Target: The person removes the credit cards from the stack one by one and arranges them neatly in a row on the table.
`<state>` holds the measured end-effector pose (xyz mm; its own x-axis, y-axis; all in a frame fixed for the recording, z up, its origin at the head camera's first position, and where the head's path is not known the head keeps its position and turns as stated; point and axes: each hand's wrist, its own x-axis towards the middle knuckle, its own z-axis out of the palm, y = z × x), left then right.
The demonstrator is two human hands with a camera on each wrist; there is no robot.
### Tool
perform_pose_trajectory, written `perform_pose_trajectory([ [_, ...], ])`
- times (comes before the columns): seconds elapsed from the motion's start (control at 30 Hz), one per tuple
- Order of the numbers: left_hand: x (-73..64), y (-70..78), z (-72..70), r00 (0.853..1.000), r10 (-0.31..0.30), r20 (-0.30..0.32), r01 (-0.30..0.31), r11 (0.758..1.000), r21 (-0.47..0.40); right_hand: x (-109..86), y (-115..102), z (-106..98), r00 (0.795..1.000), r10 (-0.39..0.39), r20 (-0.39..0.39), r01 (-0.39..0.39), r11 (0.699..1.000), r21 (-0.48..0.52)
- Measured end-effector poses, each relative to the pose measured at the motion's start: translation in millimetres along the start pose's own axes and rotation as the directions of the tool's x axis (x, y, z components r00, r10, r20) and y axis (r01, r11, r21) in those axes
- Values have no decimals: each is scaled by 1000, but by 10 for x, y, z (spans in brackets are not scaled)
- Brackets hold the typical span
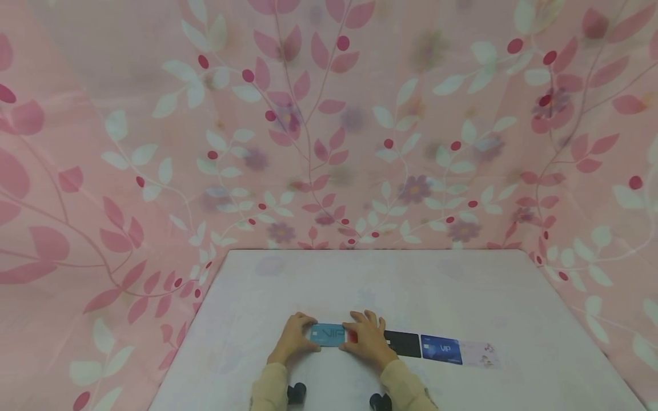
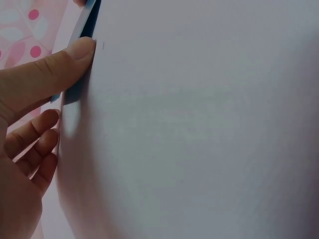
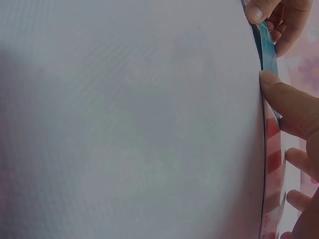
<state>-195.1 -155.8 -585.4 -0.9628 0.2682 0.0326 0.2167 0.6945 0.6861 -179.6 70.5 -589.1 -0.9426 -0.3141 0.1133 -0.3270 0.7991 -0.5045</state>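
Note:
A light blue VIP card [image 1: 328,335] is pinched between both hands just at the table. The left hand [image 1: 294,339] grips its left end with thumb and forefinger. At its right end, the right hand [image 1: 372,342] holds it the same way, other fingers spread. In the left wrist view a dark gap shows under the blue card [image 2: 78,89], so part of it looks raised. A red-and-white striped card [image 3: 274,159] lies under the right hand, mostly hidden in the head view.
Right of the hands, a black card [image 1: 405,344], a dark blue VIP card [image 1: 441,349] and a pale floral card [image 1: 479,354] continue the row on the white table [image 1: 380,285]. Pink leaf-patterned cloth [image 1: 319,142] surrounds the table's back and sides.

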Motion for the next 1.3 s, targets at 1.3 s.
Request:
perform_pose_trajectory([
  [1.3, -30, -52, 27, 998, 64, 12, -63, 997, -51, -47, 28, 3, 999, 39, 8, -39, 999, 22],
])
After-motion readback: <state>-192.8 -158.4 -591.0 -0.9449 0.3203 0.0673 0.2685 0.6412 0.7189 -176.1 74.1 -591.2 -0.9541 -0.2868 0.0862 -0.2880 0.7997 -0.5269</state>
